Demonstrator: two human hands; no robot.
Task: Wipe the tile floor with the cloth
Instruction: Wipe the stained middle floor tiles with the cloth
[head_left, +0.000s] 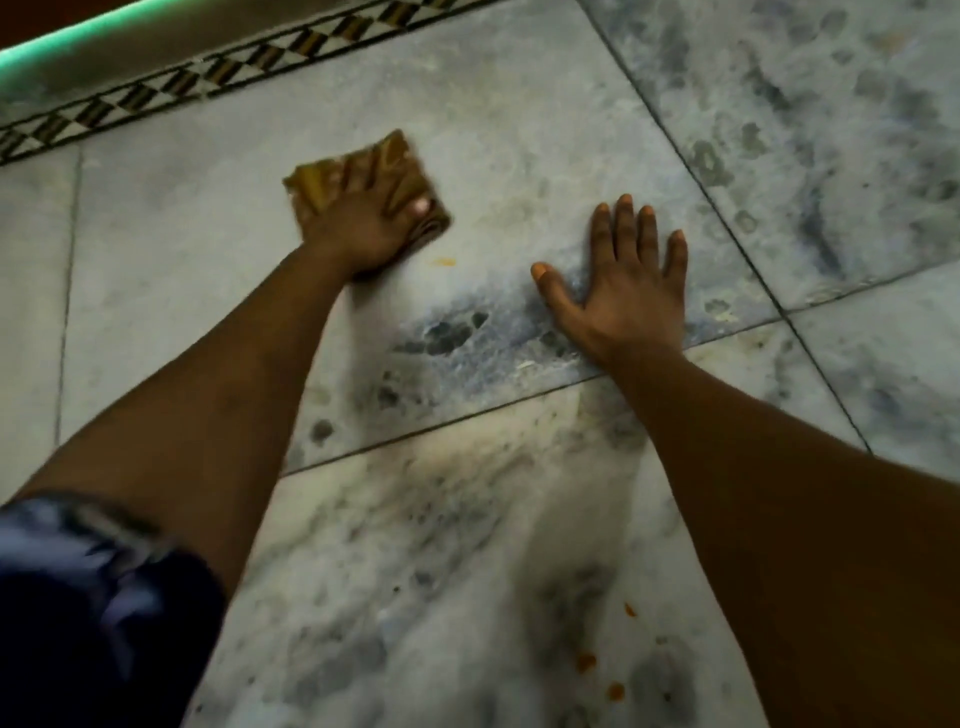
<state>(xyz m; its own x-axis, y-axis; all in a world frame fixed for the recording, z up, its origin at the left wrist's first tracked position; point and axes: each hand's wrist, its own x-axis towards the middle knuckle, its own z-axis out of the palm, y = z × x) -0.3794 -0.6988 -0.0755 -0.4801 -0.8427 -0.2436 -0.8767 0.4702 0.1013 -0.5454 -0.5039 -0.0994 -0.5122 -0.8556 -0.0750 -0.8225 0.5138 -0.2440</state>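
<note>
The left hand presses flat on the folded cloth, fingers spread (soft, limp, best held under the palm); the right hand lies open on the tile floor beside it.

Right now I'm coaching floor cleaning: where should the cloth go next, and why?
Probably slide the cloth under the left hand toward the small orange spot just beside it; that spot is the nearest mark, and the right hand is already braced flat on the floor.
</note>
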